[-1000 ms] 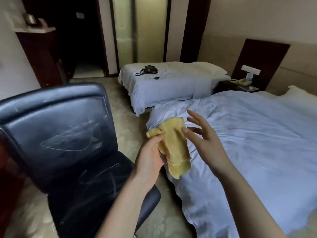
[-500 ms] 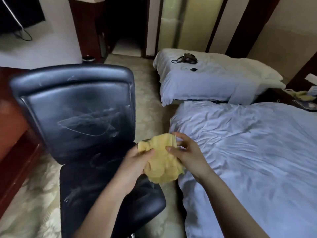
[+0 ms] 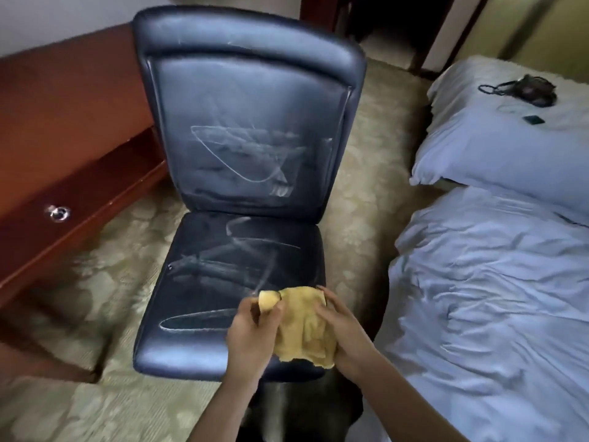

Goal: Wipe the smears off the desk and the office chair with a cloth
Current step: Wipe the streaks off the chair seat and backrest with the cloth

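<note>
A black leather office chair (image 3: 242, 129) faces me, with white smears across its backrest and its seat (image 3: 223, 275). Both my hands hold a crumpled yellow cloth (image 3: 302, 327) just above the seat's front right corner. My left hand (image 3: 251, 333) pinches the cloth's upper left fold between thumb and fingers. My right hand (image 3: 344, 333) curls round the cloth's right side. The reddish wooden desk (image 3: 63, 138) stands to the left of the chair.
A bed with rumpled white sheets (image 3: 490, 314) lies close on the right. A second bed (image 3: 510, 138) behind it carries a black bag (image 3: 532, 90) and a small dark item. Patterned carpet (image 3: 95, 393) covers the floor. A round metal knob (image 3: 57, 213) sits on the desk front.
My view swung left and down, so the chair now fills the middle. Both hands came down with the cloth to the seat's front right corner, and my right hand closed on the cloth.
</note>
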Motion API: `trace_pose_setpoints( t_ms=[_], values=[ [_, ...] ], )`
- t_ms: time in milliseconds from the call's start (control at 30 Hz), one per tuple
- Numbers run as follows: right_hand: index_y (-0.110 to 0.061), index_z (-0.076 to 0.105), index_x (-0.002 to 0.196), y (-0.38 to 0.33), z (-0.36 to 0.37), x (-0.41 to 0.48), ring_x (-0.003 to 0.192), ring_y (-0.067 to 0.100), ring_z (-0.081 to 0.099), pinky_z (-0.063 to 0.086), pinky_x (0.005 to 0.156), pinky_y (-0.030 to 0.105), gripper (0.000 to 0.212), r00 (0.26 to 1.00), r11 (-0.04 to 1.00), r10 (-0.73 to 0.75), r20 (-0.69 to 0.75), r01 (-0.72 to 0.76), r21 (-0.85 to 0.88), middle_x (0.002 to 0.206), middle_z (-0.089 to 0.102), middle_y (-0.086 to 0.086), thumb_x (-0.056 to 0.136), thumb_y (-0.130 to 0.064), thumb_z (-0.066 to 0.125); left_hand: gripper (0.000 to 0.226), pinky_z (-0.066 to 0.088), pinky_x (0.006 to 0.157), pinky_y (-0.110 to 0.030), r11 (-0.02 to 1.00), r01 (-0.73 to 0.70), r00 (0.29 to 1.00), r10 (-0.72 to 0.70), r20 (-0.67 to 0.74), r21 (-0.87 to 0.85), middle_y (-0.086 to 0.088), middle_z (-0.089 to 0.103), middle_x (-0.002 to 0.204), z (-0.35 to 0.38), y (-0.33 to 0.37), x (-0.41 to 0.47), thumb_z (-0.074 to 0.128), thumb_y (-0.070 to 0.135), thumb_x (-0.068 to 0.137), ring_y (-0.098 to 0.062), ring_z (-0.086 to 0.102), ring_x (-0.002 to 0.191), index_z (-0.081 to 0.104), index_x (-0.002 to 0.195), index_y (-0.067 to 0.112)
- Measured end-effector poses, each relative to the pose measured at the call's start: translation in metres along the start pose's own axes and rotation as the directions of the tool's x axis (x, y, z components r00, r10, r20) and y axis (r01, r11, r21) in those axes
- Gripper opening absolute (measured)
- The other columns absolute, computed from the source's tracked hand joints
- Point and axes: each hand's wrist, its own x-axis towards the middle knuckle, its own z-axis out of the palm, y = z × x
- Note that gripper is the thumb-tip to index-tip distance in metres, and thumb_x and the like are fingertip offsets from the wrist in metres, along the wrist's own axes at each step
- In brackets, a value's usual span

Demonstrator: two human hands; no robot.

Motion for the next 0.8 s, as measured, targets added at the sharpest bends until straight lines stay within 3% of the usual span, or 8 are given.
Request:
trace_pose_setpoints(
  t_ms=[133, 267, 367, 467, 533, 633, 700, 800],
  values=[
    [-0.008, 0.048, 0.134, 0.054, -0.013, 0.043, 0.122, 0.037, 0.051, 0.041, 0.104, 0.05, 0.05, 0.947, 0.978, 0.132, 0.294, -0.172, 0.115, 0.131, 0.054, 0.022, 0.096, -0.04, 0.044, 0.005, 0.052, 0.086, -0.036, 0.963, 0.202, 0.976, -0.183, 0.119, -0.176, 0.003, 0.069, 0.097, 0.018, -0.046, 0.014, 0.062, 0.031, 0.089, -0.014, 0.064, 0.092, 0.065, 0.093, 0.029],
    [-0.009, 0.051, 0.126, 0.097, -0.007, 0.087, 0.106, 0.027, 0.063, 0.053, 0.088, 0.036, 0.056, 0.948, 0.999, -0.035, 0.317, 0.043, -0.019, 0.113, 0.065, 0.015, 0.075, -0.026, 0.069, 0.014, 0.051, 0.09, -0.026, 0.97, 0.129, 0.971, -0.081, 0.224, -0.207, 0.007, 0.072, 0.103, 0.025, -0.089, 0.033, 0.057, 0.026, 0.093, -0.009, 0.066, 0.098, 0.068, 0.1, 0.032],
    [-0.03, 0.052, 0.125, 0.13, -0.006, 0.126, 0.103, 0.009, 0.065, 0.052, 0.08, 0.02, 0.044, 0.945, 0.962, -0.162, 0.285, 0.216, -0.167, 0.112, 0.069, -0.004, 0.086, -0.014, 0.064, 0.02, 0.051, 0.08, -0.016, 0.951, 0.003, 0.994, 0.031, 0.105, -0.311, 0.005, 0.073, 0.096, 0.012, -0.137, 0.065, 0.051, 0.008, 0.094, -0.002, 0.067, 0.085, 0.066, 0.098, 0.021],
    [-0.043, 0.044, 0.129, 0.157, -0.02, 0.166, 0.104, -0.007, 0.059, 0.048, 0.086, 0.014, 0.046, 0.902, 0.835, -0.283, 0.327, 0.399, -0.378, 0.113, 0.062, -0.024, 0.093, -0.018, 0.058, 0.018, 0.043, 0.098, -0.026, 0.981, -0.152, 0.977, 0.13, -0.17, -0.119, 0.001, 0.067, 0.106, -0.014, -0.198, 0.106, 0.058, 0.004, 0.09, -0.002, 0.062, 0.093, 0.064, 0.101, 0.018],
    [-0.045, 0.041, 0.133, 0.165, -0.034, 0.189, 0.108, -0.009, 0.055, 0.045, 0.091, 0.016, 0.051, 0.858, 0.736, -0.36, 0.365, 0.502, -0.454, 0.117, 0.058, -0.027, 0.094, -0.017, 0.057, 0.03, 0.035, 0.104, -0.028, 0.971, -0.175, 0.935, 0.216, -0.281, 0.165, -0.006, 0.059, 0.125, -0.034, -0.237, 0.139, 0.066, 0.01, 0.087, -0.013, 0.053, 0.114, 0.06, 0.117, 0.013],
    [-0.044, 0.037, 0.136, 0.175, -0.054, 0.212, 0.113, -0.014, 0.048, 0.039, 0.092, 0.009, 0.055, 0.773, 0.59, -0.462, 0.436, 0.634, -0.5, 0.124, 0.053, -0.027, 0.093, -0.017, 0.058, 0.074, 0.013, 0.115, -0.044, 0.817, 0.019, 0.905, 0.23, -0.357, 0.576, -0.011, 0.021, 0.156, -0.06, -0.287, 0.175, 0.068, 0.041, 0.083, -0.027, 0.014, 0.145, 0.035, 0.144, 0.017],
    [-0.05, 0.034, 0.132, 0.182, -0.063, 0.221, 0.111, -0.017, 0.046, 0.037, 0.084, 0.0, 0.057, 0.715, 0.467, -0.503, 0.486, 0.698, -0.543, 0.122, 0.049, -0.033, 0.091, -0.019, 0.06, 0.098, 0.0, 0.114, -0.054, 0.755, 0.13, 0.891, 0.196, -0.41, 0.642, -0.009, -0.003, 0.16, -0.075, -0.307, 0.193, 0.064, 0.064, 0.075, -0.028, -0.007, 0.146, 0.016, 0.151, 0.024],
    [-0.053, 0.039, 0.115, 0.195, -0.074, 0.225, 0.092, -0.008, 0.056, 0.04, 0.07, 0.001, 0.051, 0.612, 0.253, -0.593, 0.523, 0.758, -0.6, 0.107, 0.053, -0.033, 0.086, -0.019, 0.064, 0.13, -0.003, 0.112, -0.058, 0.725, 0.253, 0.882, 0.099, -0.461, 0.64, -0.014, -0.008, 0.159, -0.097, -0.32, 0.206, 0.057, 0.089, 0.05, -0.034, -0.01, 0.145, 0.001, 0.151, 0.031]
  ],
)
